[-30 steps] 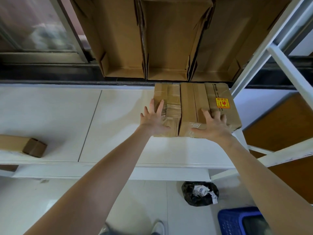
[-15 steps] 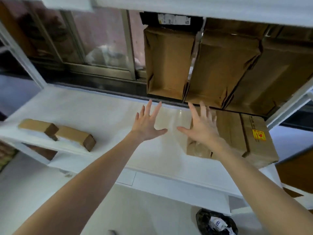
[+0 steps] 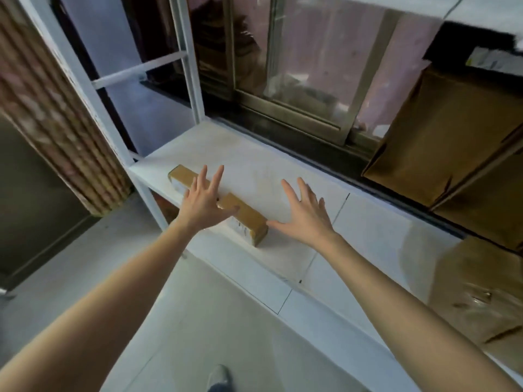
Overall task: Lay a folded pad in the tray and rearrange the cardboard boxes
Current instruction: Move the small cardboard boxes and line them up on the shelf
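Observation:
Two long, narrow cardboard boxes lie end to end on the white shelf (image 3: 283,162). The nearer box (image 3: 249,220) is taped and bears a label; the farther box (image 3: 181,178) lies beyond it toward the left. My left hand (image 3: 202,200) hovers with spread fingers over the place where the two boxes meet and hides that part. To the right of the nearer box's end, my right hand (image 3: 304,217) is spread flat above the shelf, its thumb close to the box. Neither hand holds anything. I see no pad and no tray.
Larger taped boxes (image 3: 478,290) sit blurred at the right end of the shelf. Open cardboard cartons (image 3: 435,137) stand on their sides at the upper right, against a window (image 3: 311,58). White rack posts (image 3: 186,52) rise at the left. A brick pillar (image 3: 53,108) stands farther left.
The view has swung left, from the large boxes to the two narrow ones. Both hands left the large boxes and moved left, spread, and now flank the nearer narrow box.

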Available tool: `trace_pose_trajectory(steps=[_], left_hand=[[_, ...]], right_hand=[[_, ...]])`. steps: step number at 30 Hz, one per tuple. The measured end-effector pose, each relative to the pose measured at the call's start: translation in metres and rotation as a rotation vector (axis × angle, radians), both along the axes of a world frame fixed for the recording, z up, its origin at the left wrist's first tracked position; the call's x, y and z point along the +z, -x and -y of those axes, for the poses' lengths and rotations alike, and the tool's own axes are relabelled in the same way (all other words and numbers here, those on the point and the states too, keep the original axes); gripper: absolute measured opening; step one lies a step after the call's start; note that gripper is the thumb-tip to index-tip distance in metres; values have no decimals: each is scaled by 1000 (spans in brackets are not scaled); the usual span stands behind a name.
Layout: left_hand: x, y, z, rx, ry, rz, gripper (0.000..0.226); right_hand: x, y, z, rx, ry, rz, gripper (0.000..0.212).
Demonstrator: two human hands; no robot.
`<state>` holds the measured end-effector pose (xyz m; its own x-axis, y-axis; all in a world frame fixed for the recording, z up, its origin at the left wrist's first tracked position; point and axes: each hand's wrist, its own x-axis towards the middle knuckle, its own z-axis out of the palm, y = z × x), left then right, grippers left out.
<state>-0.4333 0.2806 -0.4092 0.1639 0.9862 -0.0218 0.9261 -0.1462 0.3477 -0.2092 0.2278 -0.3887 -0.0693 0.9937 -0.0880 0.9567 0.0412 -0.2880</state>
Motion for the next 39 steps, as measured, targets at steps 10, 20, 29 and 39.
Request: trace_pose_trajectory(steps=[10,20,29,39], left_hand=[[-60,92,-80,-55,73,-165,107],[-90,67,-136,-308,99,-479,98],[-68,37,-131,-304,37,-315,64],[-12,-84,-57,-215,232,126,77]], right_hand=[[-65,85,-74,39,171,6,96],[-106,90,-87,-91,306,23,89],[-74,60,-80,-186,154,-46,75],[-24,-52,14,-482,96,-114,70]])
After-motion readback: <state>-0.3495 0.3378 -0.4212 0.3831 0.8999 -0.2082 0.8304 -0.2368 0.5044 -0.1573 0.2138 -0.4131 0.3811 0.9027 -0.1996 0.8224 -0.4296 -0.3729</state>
